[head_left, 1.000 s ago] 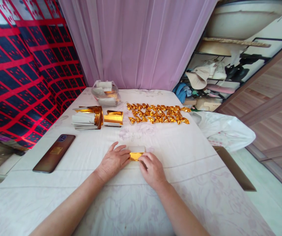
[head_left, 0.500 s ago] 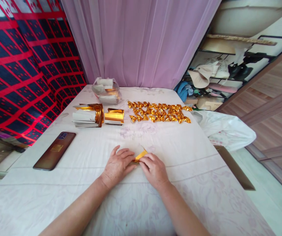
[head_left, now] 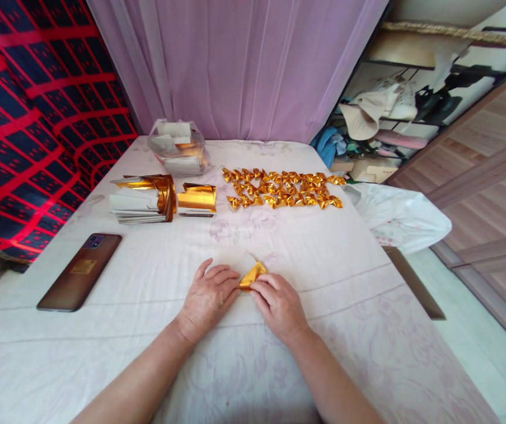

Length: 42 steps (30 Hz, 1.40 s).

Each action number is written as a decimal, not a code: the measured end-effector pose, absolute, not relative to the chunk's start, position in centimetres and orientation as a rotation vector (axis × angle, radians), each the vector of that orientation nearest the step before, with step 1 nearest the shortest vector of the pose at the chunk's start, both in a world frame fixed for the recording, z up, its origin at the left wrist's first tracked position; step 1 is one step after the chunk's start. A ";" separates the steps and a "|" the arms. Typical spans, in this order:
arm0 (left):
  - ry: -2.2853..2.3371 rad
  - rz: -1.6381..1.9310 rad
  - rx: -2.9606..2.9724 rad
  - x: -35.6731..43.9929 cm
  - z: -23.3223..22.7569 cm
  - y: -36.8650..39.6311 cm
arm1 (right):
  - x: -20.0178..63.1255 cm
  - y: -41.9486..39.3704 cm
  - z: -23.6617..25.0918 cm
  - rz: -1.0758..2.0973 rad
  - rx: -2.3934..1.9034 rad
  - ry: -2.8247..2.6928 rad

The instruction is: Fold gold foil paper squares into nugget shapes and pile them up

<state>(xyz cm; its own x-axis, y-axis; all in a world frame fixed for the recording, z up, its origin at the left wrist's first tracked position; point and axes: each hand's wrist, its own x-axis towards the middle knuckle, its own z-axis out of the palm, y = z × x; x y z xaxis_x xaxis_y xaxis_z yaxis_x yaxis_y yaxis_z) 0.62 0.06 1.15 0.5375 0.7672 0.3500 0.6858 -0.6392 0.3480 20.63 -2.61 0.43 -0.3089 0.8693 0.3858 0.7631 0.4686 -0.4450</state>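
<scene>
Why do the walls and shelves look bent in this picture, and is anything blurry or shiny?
Head view: the wide lens bows the shelf and wardrobe edge at the borders. Soft, even daylight leaves only faint shadows under the left hand and right hand. The gold paper and the folded gold pieces glint. The centre is sharp.

I note a dark phone [head_left: 79, 271] lying flat on the white sheet [head_left: 147, 330], left side. Further back: a stack of gold-and-white papers [head_left: 140, 198], w/ a smaller gold stack [head_left: 197, 199] just beside it. Clear plastic bag [head_left: 177, 148] behind them, contents white and gold. Folded gold pieces [head_left: 282, 189] in rows, center-right. White bag [head_left: 400, 219] at the right edge. Pink curtain [head_left: 235, 65] at back; red-and-navy cloth [head_left: 27, 106] at left.
</scene>
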 end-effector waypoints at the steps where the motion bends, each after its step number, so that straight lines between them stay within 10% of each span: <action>1: 1.245 0.711 2.593 0.6 1.2 0.1 | 20.6 -2.6 0.4 0.223 -1.357 -2.138; 42: 1.300 0.700 2.420 0.9 1.2 0.6 | 19.7 -2.0 0.5 0.145 -1.543 -2.071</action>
<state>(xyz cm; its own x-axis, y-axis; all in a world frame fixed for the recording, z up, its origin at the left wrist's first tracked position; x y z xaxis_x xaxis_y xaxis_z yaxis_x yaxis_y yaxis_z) 0.91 0.59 1.19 0.4699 0.8393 0.2734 0.6900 -0.5425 0.4793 19.68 -1.97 0.52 -0.1915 0.9132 0.3598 0.8539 0.3357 -0.3977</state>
